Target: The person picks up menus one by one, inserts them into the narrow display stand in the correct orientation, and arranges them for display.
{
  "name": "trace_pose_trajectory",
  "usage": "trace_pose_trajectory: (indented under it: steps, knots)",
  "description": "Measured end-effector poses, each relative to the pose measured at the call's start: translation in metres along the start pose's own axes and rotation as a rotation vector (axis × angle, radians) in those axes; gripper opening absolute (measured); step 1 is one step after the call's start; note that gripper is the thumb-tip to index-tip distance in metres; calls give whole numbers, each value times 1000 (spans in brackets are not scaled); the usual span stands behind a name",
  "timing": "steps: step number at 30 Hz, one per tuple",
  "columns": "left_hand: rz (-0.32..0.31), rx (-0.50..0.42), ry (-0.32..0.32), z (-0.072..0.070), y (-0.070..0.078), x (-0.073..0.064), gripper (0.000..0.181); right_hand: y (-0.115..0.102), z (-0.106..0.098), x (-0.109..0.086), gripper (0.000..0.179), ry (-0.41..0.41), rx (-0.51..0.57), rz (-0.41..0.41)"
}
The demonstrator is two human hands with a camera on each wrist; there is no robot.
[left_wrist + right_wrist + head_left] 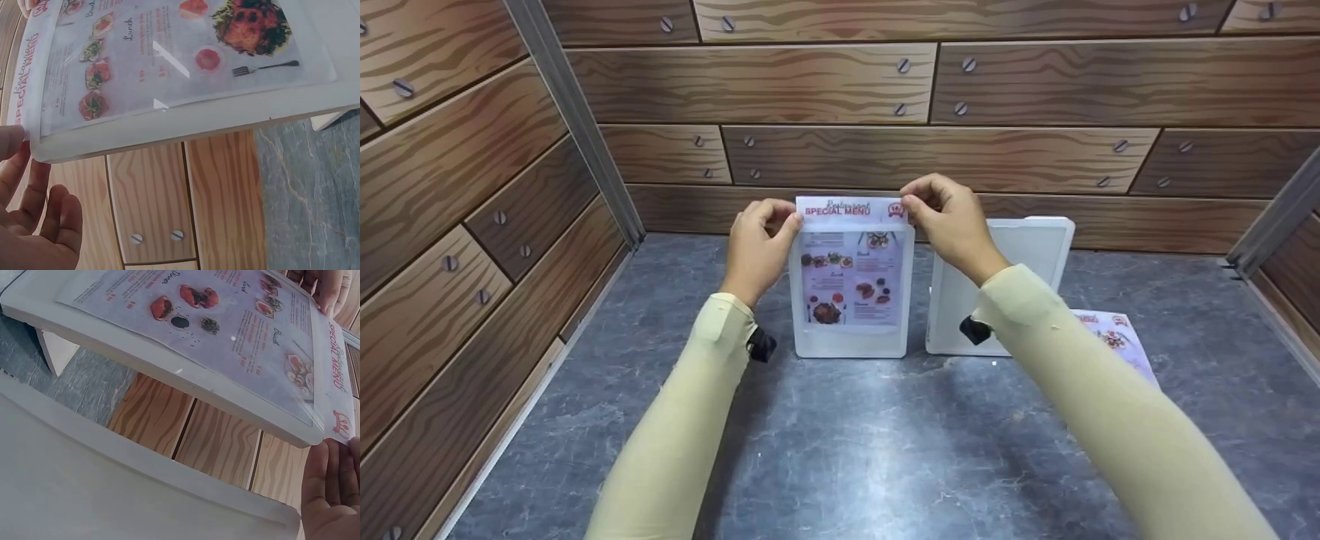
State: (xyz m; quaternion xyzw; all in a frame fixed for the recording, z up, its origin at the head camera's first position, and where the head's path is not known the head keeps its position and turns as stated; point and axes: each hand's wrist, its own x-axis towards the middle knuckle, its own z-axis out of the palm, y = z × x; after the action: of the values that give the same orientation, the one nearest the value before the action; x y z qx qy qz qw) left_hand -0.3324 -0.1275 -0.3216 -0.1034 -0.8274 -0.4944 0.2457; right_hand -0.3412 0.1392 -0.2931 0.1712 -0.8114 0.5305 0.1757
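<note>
A printed menu sheet (852, 277) headed "Special Menu" sits most of the way down inside a white upright display stand (851, 343). Its heading strip sticks out above the stand's top edge. My left hand (761, 244) pinches the sheet's upper left corner between thumb and fingers, right at the frame's corner. At the upper right corner, my right hand (952, 225) pinches the paper beside the red logo. The right wrist view shows the right fingertips (332, 455) on the sheet's protruding edge. Clear plastic covers the printed part within the frame.
A second white stand (960, 307), without a sheet in it, stands right of the first, partly behind my right forearm. Another menu sheet (1121, 337) lies on the grey marbled table (885, 450) farther right. Wood-patterned walls (825, 82) enclose the back and sides.
</note>
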Motion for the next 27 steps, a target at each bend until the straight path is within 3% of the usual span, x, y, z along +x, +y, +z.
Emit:
trace_pose_trajectory:
  steps: [12, 27]
  knots:
    - [63, -32, 61, 2, 4, 2, 16, 1, -1, -2, 12, -4, -66, -39]
    - [58, 45, 23, 0, 1, -1, 14, -1, -1, -6, 10, -49, -185, -71]
